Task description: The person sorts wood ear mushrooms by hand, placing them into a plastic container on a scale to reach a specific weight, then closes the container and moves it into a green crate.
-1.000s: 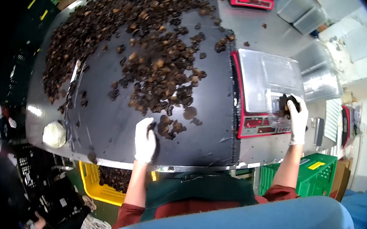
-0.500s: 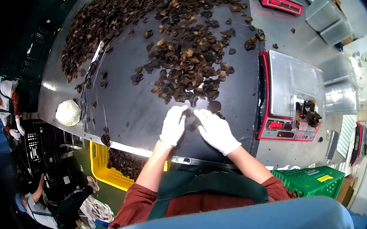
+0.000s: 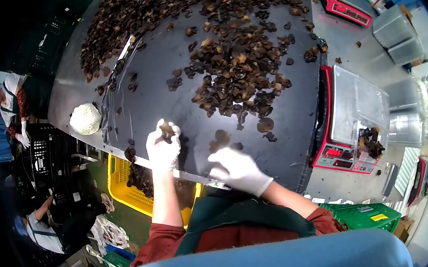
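Observation:
In white gloves, both my hands are over the near part of the black-covered table (image 3: 155,103). My left hand (image 3: 164,152) is raised at the front edge, its fingers closed round a small brown wood ear mushroom piece (image 3: 165,131). My right hand (image 3: 241,170) points left, low over the sheet, thumb and fingers apart. Just beyond its fingertips is another wood ear mushroom (image 3: 219,140). A loose heap of wood ear mushrooms (image 3: 240,64) spreads out farther up the table.
A red scale (image 3: 341,157) stands at right, bearing a clear plastic box (image 3: 361,139) with some mushrooms. A white netted ball (image 3: 85,119) sits at left. Below the edge is a yellow crate (image 3: 122,189); a green crate (image 3: 364,215) stands at right. Two people are at far left.
My hands have drawn back from the heap and moved apart. The left went left and now holds a mushroom piece upright; the right came down toward the table's edge. The view has shifted slightly.

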Tool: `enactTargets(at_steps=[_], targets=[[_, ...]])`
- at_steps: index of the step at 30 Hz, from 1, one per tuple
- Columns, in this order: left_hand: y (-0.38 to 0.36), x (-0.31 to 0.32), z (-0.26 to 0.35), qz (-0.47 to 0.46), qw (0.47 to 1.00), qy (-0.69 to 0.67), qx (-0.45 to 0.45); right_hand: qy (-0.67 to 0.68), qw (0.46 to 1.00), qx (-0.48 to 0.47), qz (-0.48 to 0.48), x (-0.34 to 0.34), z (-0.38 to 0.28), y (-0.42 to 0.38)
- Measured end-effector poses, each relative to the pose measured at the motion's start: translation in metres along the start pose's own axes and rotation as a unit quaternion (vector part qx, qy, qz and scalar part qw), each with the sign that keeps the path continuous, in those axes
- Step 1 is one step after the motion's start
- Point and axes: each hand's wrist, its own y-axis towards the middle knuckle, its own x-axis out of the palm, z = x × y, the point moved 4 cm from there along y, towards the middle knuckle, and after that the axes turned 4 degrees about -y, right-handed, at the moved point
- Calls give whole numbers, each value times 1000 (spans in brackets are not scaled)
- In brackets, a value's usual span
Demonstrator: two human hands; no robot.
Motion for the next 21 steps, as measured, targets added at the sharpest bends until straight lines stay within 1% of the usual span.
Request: enactTargets(at_steps=[2,3,4,6,7,8,9,10,12,13,14,16,17,19,20,21], targets=[[-5,5,4,-24,998,-53,-29,-139,985,95,-23,-8,21,7],[-7,6,2,-14,999,-49,-21,-186,979,87,-6,-3,36,2],[-6,5,-1,5,999,37,-10,-222,970,93,-34,3,49,-3],[-2,2,-7,40,978,207,10,-212,974,69,-39,12,69,-13],[0,7,-15,24,931,363,34,-168,980,102,-9,-1,64,-13],[2,12,-28,16,906,423,5,-124,983,135,21,-16,58,-13],[2,17,-39,3,855,518,1,-137,978,147,53,-30,60,-13],[2,20,-50,-9,795,607,-3,-190,965,154,89,-39,70,-17],[8,14,-73,-95,707,696,86,-96,950,196,224,-61,91,-22],[5,28,-84,-127,628,754,146,-169,945,200,198,-71,89,-19],[5,27,-95,-172,521,808,213,-241,933,204,171,-78,85,-16],[5,25,-113,-146,413,879,186,-310,925,203,89,-68,88,-17],[9,17,-118,-154,384,895,167,-278,936,197,92,-63,93,-18],[12,15,-110,-166,444,856,207,-214,953,188,107,-59,109,-21],[13,14,-103,-171,472,834,226,-171,957,172,158,-63,116,-26],[11,20,-92,-159,507,809,251,-111,959,195,175,-68,125,-31]])
